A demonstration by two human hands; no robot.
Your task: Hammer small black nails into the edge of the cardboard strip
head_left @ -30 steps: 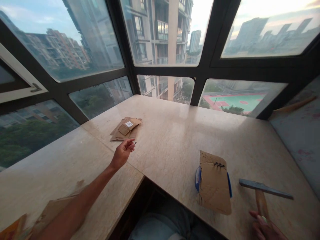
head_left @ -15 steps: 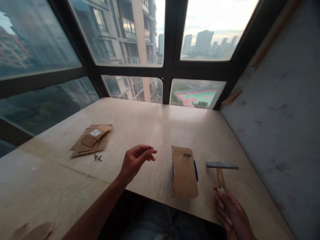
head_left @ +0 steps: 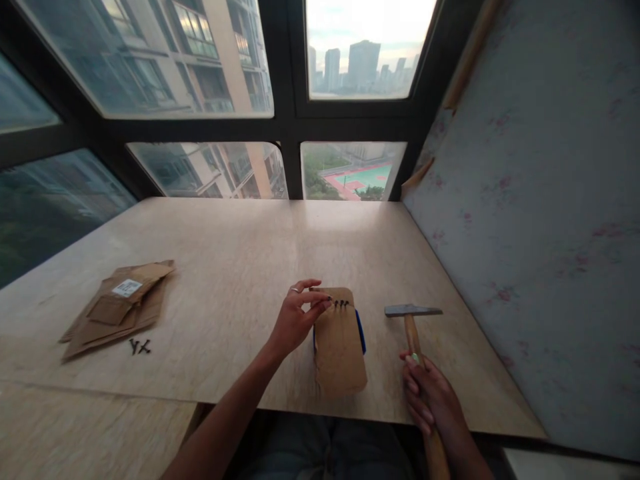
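My left hand [head_left: 299,315] is over the top left of a cardboard-covered block [head_left: 341,353], its thumb and index finger pinched on a small dark nail or screw [head_left: 329,299]. Just right of those fingertips, three similar dark fasteners [head_left: 341,304] stand in a row in the cardboard. Blue edges show at the block's sides; what lies under the cardboard is hidden. On the right, my right hand [head_left: 425,393] is closed around the wooden handle of a hammer [head_left: 413,311]. The hammer's metal head is beside the block, apart from it.
Several loose dark fasteners [head_left: 139,347] lie on the wooden table [head_left: 225,247] at left, near stacked brown paper packets [head_left: 123,300] with a white label. A flowered wall [head_left: 525,233] bounds the right side, and dark-framed windows [head_left: 290,100] rise behind. The table's front edge is close to my lap.
My left hand has moved right with the fastener, from beside the block to over its top end. The view has turned right; my right hand still grips the hammer.
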